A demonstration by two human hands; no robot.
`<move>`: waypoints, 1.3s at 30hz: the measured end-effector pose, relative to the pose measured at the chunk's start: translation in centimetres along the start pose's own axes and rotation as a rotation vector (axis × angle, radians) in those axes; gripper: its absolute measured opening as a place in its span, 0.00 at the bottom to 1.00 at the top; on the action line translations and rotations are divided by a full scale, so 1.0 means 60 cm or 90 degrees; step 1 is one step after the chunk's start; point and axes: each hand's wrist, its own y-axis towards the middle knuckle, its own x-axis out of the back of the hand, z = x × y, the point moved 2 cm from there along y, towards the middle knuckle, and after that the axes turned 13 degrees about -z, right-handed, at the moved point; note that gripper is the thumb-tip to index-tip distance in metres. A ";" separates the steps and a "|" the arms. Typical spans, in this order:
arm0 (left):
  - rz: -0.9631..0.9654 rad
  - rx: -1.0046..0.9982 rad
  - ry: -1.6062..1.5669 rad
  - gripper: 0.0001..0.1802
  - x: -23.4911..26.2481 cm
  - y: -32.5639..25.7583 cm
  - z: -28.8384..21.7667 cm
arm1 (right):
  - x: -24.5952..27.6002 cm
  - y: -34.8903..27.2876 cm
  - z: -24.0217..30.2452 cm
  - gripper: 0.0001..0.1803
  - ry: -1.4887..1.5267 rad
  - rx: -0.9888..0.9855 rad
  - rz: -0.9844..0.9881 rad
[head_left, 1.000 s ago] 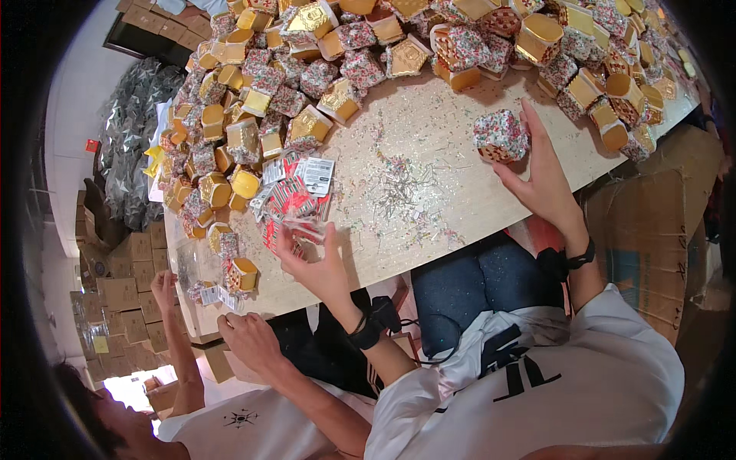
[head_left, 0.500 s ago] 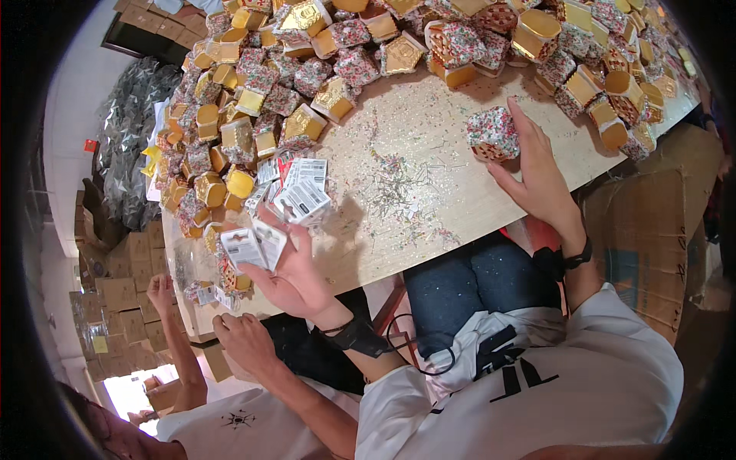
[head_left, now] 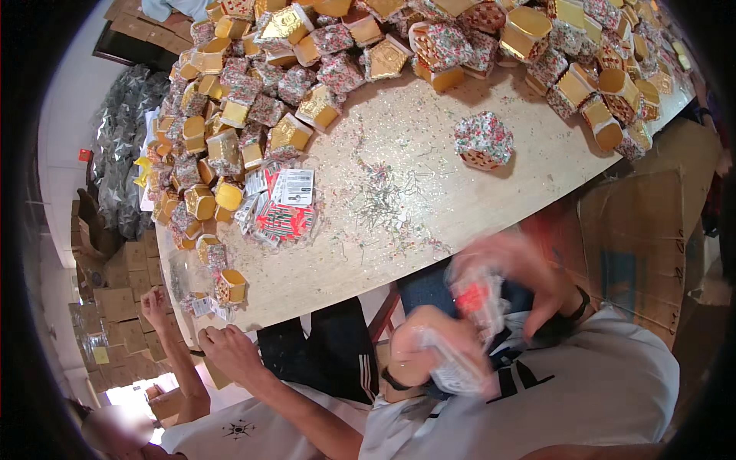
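Gold and floral boxes (head_left: 429, 46) lay heaped on the tabletop (head_left: 399, 207). Both hands, left (head_left: 429, 349) and right (head_left: 529, 280), had withdrawn from it, now grasping a blurred plastic packet (head_left: 475, 303) at the lap.

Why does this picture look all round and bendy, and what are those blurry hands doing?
The picture comes from a small camera worn on a person's head, looking down. Its lens sees very wide, so straight edges bend. The two blurry hands low down belong to that person: the left hand and the right hand are together holding a crinkly clear packet with something red inside, close to the body. It is too blurred to tell more. In front is a round wooden table piled with small gold and flowery boxes. One flowery box sits alone, and a heap of flat packets lies nearby. The hands at lower left are another person's.
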 end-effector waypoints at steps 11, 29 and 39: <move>0.141 0.128 0.147 0.21 0.038 -0.021 0.020 | 0.051 -0.021 0.010 0.17 -0.266 -0.087 0.027; 0.150 0.190 0.517 0.34 -0.002 -0.060 0.107 | -0.012 0.007 0.018 0.14 -0.404 -0.182 -0.238; 0.046 0.264 0.386 0.43 -0.037 -0.112 0.163 | -0.034 -0.006 -0.006 0.10 -0.439 -0.182 -0.332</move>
